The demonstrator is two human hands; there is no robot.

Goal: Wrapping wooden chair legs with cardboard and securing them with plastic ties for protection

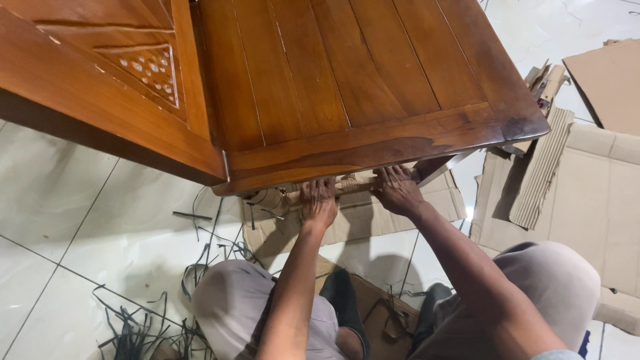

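White glossy floor tiles fill my view, strewn with black plastic strapping on the left and flattened cardboard sheets on the right. A brown wooden table stands over the middle, a carved wooden panel beside it on the left. Below the table's near edge I see a cardboard-wrapped rail running crosswise. My left hand lies on top of it, fingers together and curled over the wrapping. My right hand sits just beside, fingers close together, pressed on the same wrapped rail. Both knees are bent below, in light grey trousers.
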